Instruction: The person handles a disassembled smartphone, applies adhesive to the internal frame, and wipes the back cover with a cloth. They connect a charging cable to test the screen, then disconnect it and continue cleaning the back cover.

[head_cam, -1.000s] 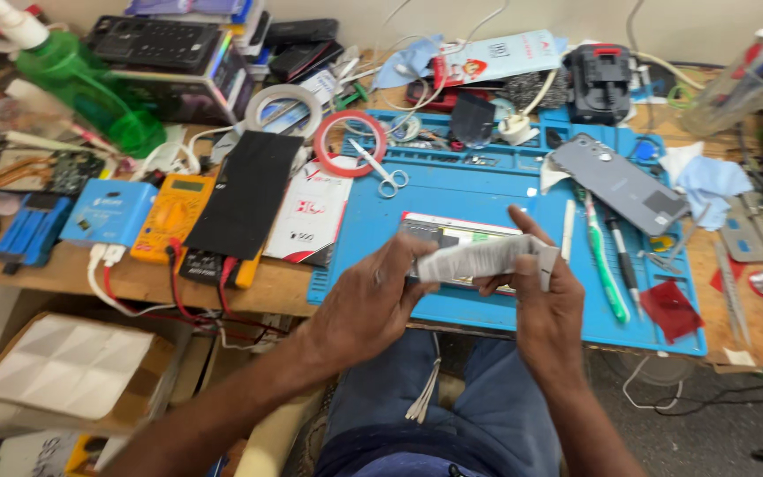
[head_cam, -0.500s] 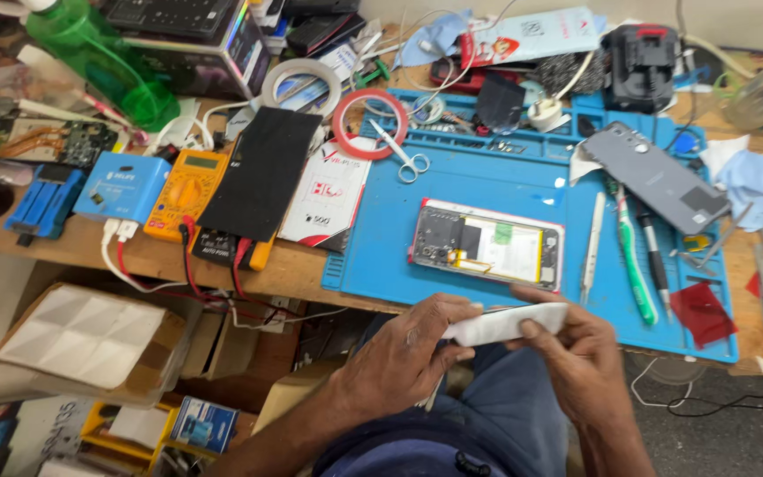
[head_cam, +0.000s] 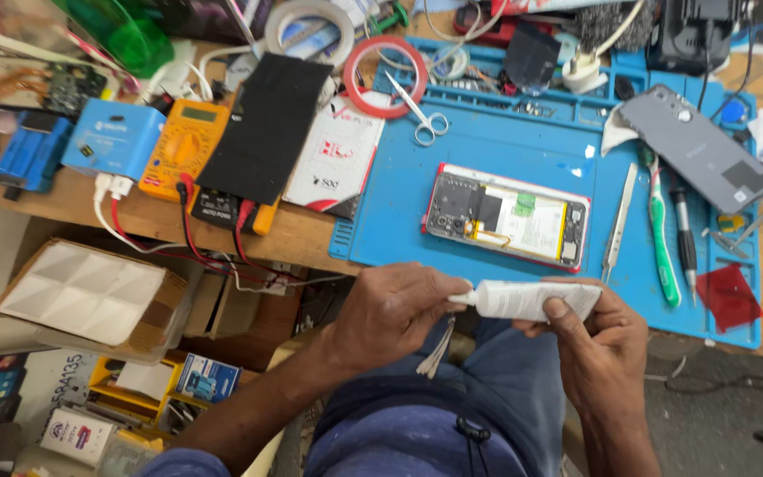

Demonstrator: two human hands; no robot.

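Seen from above, a seated person's two hands meet over their lap, just below the near edge of a cluttered wooden worktop [head_cam: 302,234]. The right hand [head_cam: 598,340] grips a small white squeeze tube of soft plastic [head_cam: 532,300], lying level, with the thumb on top and the other fingers curled beneath. The left hand [head_cam: 395,309] closes round the tube's nozzle end, its fingers [head_cam: 439,287] pinched together on the tip; whether a cap sits there cannot be told.

Just beyond the fingers lies a blue rubber repair mat [head_cam: 487,150]. On it, straight ahead of the tube, rests an opened smartphone in a red frame [head_cam: 507,215], its battery and circuit board exposed. To the right of the fingers and further off lie metal tweezers [head_cam: 618,225], a green-handled toothbrush [head_cam: 660,231] and a grey phone back cover [head_cam: 695,146]. Ahead and to the left of the fingers sit small steel scissors [head_cam: 421,115], a red ring of tape [head_cam: 390,75], an orange multimeter [head_cam: 185,146] and a blue box-shaped device [head_cam: 108,139].
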